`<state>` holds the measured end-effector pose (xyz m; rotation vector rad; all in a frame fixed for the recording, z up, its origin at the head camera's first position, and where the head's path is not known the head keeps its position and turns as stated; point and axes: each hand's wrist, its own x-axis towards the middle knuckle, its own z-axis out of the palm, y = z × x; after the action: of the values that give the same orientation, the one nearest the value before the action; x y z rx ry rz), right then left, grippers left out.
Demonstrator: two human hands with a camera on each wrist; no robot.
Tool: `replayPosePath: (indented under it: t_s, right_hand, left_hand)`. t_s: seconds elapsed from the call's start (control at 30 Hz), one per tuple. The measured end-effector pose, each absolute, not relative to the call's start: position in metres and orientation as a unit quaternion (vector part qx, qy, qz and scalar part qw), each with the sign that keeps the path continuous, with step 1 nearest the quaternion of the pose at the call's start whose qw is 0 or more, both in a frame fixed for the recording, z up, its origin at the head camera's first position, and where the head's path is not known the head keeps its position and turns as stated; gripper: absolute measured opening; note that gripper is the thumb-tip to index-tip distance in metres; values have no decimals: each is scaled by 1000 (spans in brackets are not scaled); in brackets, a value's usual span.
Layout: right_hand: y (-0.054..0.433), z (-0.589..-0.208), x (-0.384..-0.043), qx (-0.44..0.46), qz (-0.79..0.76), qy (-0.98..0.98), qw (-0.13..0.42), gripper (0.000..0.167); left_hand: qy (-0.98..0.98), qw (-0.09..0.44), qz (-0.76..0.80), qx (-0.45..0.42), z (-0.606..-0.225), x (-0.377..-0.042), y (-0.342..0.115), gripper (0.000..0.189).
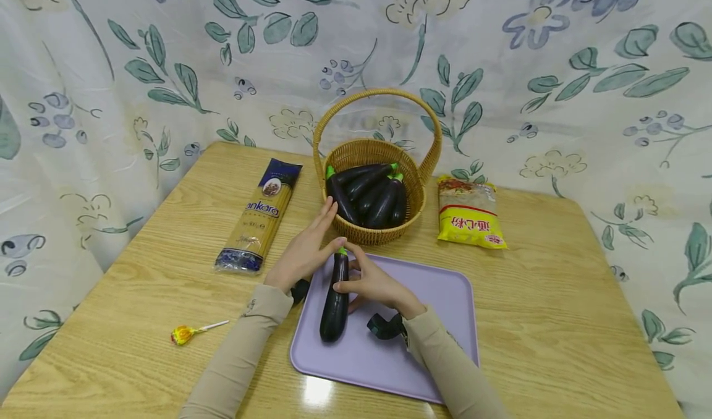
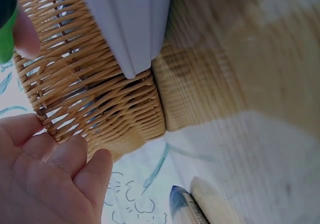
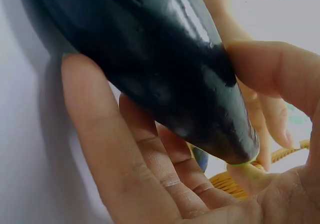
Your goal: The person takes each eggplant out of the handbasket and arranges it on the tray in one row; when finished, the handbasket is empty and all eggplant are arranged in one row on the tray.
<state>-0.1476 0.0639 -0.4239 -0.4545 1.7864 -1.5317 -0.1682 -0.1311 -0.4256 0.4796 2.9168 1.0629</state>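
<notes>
A long, glossy, dark purple eggplant [image 1: 335,311] is gripped by the right hand [image 1: 381,287], the thumb laid along one side and the fingers curled round the other. It is held lengthwise over the left part of a pale lilac rectangular tray [image 1: 436,289], green cap toward the far side; whether its near end is rested on the tray cannot be told. The cap is partly covered by fingers. Nothing is enclosed by the left hand [image 1: 303,252], whose fingers are stretched toward a tan wicker basket [image 1: 374,237] with a tall handle; contact with the wicker cannot be made out. Inside it, more dark eggplants [image 1: 385,204] are heaped, too overlapped to be counted surely.

To the left, a clear-and-navy spaghetti packet [image 1: 256,215] is laid flat, its fine print unreadable; in the left wrist view it is cut off. Nearer, a yellow-and-orange wrapped lollipop [image 1: 183,334] is seen. Right of the basket, a yellow-and-clear plastic bag [image 1: 470,215] is placed, its contents hard to discern. The tray's near right edge is hidden by a beige sleeve [image 1: 453,366].
</notes>
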Motion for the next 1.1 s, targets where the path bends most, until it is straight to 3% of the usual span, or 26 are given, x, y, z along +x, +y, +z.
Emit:
replayPosePath:
  t_s: [1.1]
  right_hand:
    - [49,-423,-137,-153,-550,751,333,84]
  left_hand:
    - [927,-6,339,161,-428,-169,-133,78]
